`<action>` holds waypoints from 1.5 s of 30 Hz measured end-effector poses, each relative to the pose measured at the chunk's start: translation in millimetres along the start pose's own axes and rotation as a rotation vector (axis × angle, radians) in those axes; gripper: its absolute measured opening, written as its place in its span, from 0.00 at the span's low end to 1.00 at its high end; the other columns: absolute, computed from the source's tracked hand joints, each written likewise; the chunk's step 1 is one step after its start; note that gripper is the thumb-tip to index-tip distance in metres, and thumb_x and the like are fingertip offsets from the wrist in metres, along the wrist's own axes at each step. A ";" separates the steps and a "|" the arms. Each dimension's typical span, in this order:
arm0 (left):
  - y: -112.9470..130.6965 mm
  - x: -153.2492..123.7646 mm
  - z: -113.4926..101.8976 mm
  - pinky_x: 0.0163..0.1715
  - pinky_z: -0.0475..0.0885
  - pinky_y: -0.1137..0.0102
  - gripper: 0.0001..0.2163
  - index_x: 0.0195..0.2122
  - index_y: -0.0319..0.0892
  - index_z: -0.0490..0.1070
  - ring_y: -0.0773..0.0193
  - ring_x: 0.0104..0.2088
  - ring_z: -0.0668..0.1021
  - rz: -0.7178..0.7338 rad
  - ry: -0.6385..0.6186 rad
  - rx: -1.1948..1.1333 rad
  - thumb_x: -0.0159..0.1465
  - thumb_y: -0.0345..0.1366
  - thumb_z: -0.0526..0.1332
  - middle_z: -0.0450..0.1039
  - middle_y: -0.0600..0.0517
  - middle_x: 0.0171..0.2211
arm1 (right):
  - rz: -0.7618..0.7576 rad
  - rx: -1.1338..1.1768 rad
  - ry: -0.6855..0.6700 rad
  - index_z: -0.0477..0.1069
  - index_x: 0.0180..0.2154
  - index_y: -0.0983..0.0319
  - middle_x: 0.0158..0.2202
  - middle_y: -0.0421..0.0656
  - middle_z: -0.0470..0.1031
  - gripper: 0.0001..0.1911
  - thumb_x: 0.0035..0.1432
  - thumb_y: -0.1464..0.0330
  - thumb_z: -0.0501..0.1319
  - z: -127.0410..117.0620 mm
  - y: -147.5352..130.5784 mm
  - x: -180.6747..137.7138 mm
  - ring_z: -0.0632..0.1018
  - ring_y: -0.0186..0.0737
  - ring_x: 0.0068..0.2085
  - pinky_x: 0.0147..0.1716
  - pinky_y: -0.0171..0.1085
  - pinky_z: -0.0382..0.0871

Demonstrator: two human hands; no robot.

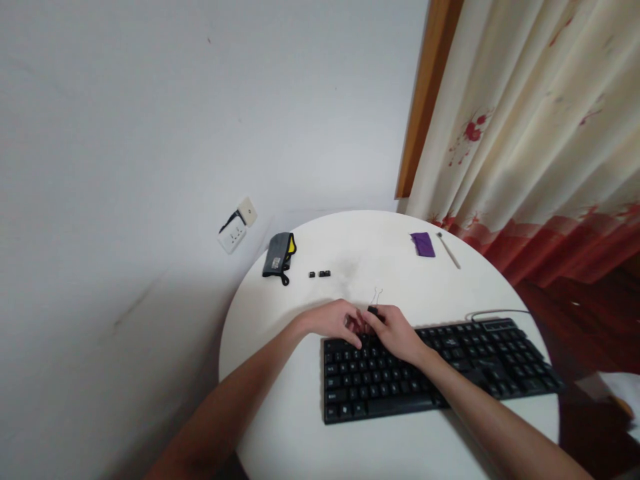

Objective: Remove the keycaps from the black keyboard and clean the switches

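A black keyboard [395, 381] lies on the white round table, and both hands are over its upper left edge. My right hand [395, 330] is closed round a wire keycap puller [373, 310]; its black body shows above the fingers, and two thin wires stick up from it. Close against those fingers, my left hand [340, 321] has its fingertips curled inward. Whatever lies between the left fingers is hidden. Beyond the hands, loose black keycaps [325, 273] sit on the table, one slightly apart from the others.
On the table's far left is a grey pouch [278, 257] with a yellow patch. A purple cloth [423, 245] and a slim brush [449, 251] lie at the far right. The keyboard's cable [493, 311] runs behind it. Wall and curtain [500, 133] border the table [280, 400].
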State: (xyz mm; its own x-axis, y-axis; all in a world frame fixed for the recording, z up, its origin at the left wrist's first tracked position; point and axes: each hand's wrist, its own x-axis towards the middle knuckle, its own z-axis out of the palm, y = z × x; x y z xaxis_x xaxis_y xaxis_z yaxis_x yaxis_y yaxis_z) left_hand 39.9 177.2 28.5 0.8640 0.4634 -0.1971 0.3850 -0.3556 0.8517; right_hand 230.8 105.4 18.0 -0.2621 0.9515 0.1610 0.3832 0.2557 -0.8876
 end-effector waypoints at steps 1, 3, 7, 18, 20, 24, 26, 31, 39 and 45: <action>0.6 1.2 2.0 0.29 0.66 0.73 0.14 0.33 0.39 0.77 0.68 0.28 0.73 0.020 0.024 -0.010 0.50 0.41 0.73 0.74 0.55 0.27 | 0.017 0.027 0.017 0.72 0.26 0.61 0.25 0.41 0.77 0.22 0.66 0.58 0.52 0.1 1.6 1.1 0.74 0.39 0.27 0.29 0.33 0.64; 3.0 3.7 5.3 0.30 0.67 0.73 0.12 0.33 0.39 0.76 0.67 0.29 0.73 0.056 0.107 0.005 0.52 0.39 0.72 0.75 0.54 0.28 | 0.040 0.042 0.078 0.71 0.25 0.62 0.24 0.41 0.76 0.22 0.65 0.57 0.53 -0.2 4.6 3.1 0.74 0.39 0.28 0.29 0.33 0.64; 8.2 9.3 9.5 0.35 0.69 0.71 0.08 0.35 0.40 0.77 0.65 0.33 0.75 0.126 0.352 0.144 0.57 0.37 0.69 0.75 0.52 0.32 | 0.107 0.033 0.293 0.73 0.29 0.62 0.29 0.45 0.79 0.21 0.64 0.55 0.54 -3.0 10.3 5.9 0.77 0.42 0.32 0.34 0.35 0.67; 15.7 17.6 25.4 0.52 0.68 0.59 0.10 0.48 0.46 0.73 0.57 0.50 0.71 0.324 0.558 0.629 0.68 0.36 0.57 0.72 0.46 0.48 | 0.093 0.062 0.377 0.75 0.30 0.64 0.29 0.47 0.80 0.24 0.64 0.52 0.53 -15.9 15.4 9.6 0.77 0.43 0.31 0.34 0.37 0.68; 17.2 17.6 27.5 0.52 0.68 0.58 0.09 0.46 0.47 0.75 0.56 0.51 0.71 0.342 0.553 0.631 0.67 0.37 0.58 0.71 0.46 0.48 | 0.089 0.061 0.386 0.75 0.29 0.64 0.26 0.46 0.78 0.25 0.63 0.51 0.53 -16.8 15.3 9.7 0.76 0.42 0.29 0.32 0.37 0.68; 10.1 20.0 13.1 0.56 0.64 0.57 0.08 0.43 0.48 0.76 0.54 0.53 0.69 0.268 0.721 0.601 0.64 0.41 0.62 0.70 0.47 0.51 | 0.133 0.112 0.396 0.73 0.27 0.63 0.24 0.45 0.77 0.26 0.63 0.49 0.53 -16.1 17.5 10.5 0.76 0.41 0.27 0.31 0.37 0.67; -0.1 22.1 -6.1 0.57 0.61 0.56 0.07 0.40 0.49 0.77 0.53 0.55 0.66 0.140 0.887 0.618 0.62 0.41 0.65 0.68 0.48 0.54 | 0.155 0.146 0.405 0.73 0.28 0.63 0.26 0.46 0.78 0.26 0.62 0.49 0.53 -14.8 19.1 11.0 0.77 0.42 0.28 0.32 0.37 0.68; -36.2 23.8 -52.7 0.55 0.58 0.53 0.05 0.35 0.50 0.79 0.50 0.57 0.63 -0.117 0.959 0.703 0.58 0.38 0.69 0.66 0.51 0.56 | 0.154 0.164 0.386 0.75 0.29 0.64 0.28 0.47 0.80 0.25 0.62 0.50 0.54 -11.9 19.1 10.8 0.78 0.42 0.30 0.34 0.38 0.69; -61.9 21.0 -55.5 0.54 0.57 0.51 0.05 0.34 0.50 0.79 0.47 0.59 0.61 -0.227 0.922 0.726 0.56 0.38 0.70 0.64 0.50 0.58 | 0.163 0.140 0.362 0.75 0.28 0.63 0.28 0.47 0.80 0.25 0.63 0.51 0.54 -12.4 19.6 10.3 0.78 0.43 0.31 0.37 0.39 0.70; -65.8 20.1 -59.2 0.53 0.58 0.52 0.08 0.36 0.51 0.79 0.47 0.58 0.62 -0.260 0.938 0.699 0.55 0.40 0.71 0.64 0.51 0.59 | 0.165 0.128 0.351 0.75 0.30 0.64 0.29 0.48 0.80 0.25 0.63 0.51 0.54 -11.9 20.5 9.4 0.78 0.43 0.32 0.37 0.39 0.70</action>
State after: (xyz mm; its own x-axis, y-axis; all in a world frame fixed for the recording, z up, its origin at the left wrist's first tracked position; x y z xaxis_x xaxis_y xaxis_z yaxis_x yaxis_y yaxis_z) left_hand 12.7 258.0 -2.7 0.2729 0.8946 0.3538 0.8571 -0.3931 0.3329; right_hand 246.7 121.5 6.4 0.1209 0.9841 0.1299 0.2755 0.0925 -0.9568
